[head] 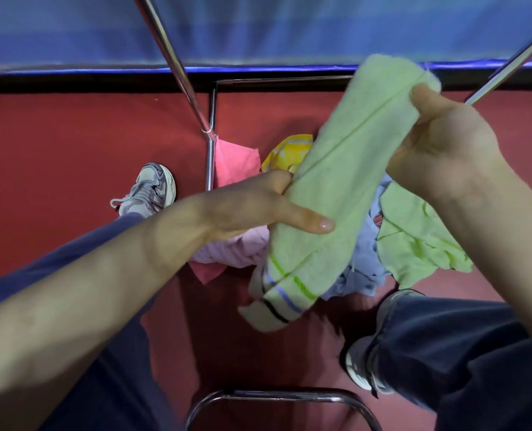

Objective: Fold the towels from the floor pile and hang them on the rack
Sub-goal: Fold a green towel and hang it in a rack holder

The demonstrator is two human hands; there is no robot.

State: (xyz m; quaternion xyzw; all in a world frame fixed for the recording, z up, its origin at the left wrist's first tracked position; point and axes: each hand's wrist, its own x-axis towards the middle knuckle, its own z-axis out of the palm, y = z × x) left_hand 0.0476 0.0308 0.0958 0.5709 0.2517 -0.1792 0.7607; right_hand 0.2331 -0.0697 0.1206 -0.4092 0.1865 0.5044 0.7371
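Above the red floor (56, 150), a person holds a light green towel (336, 188) in the air with both hands. The towel is folded into a long strip. It slants from the top right down to the middle. Its low end has green, blue and black stripes and hangs free.

The left hand (252, 203) grips the towel near its middle. Its thumb (314, 223) lies flat on top of the cloth and the other fingers are tucked under it. The right hand (445, 150) pinches the top end of the towel, with the fingers curled round the cloth.

Down on the floor, under the towel, lies the pile (364, 256) of more towels. In it are a pink towel (235, 163), a yellow towel (289, 150), a pale striped towel (236, 247), a blue cloth and another green cloth (414, 244). The pile sits between the person's two feet.

The rack (171, 54) is made of shiny metal bars. One bar slants down from the top to the pink towel. Another bar (507, 70) shows at the top right corner, just behind the right hand. A curved bar (283, 396) lies at the bottom edge.

The left shoe (152, 188) is grey and white and stands beside the pile. The right shoe (361, 368) peeks out from a dark trouser leg (460, 353).
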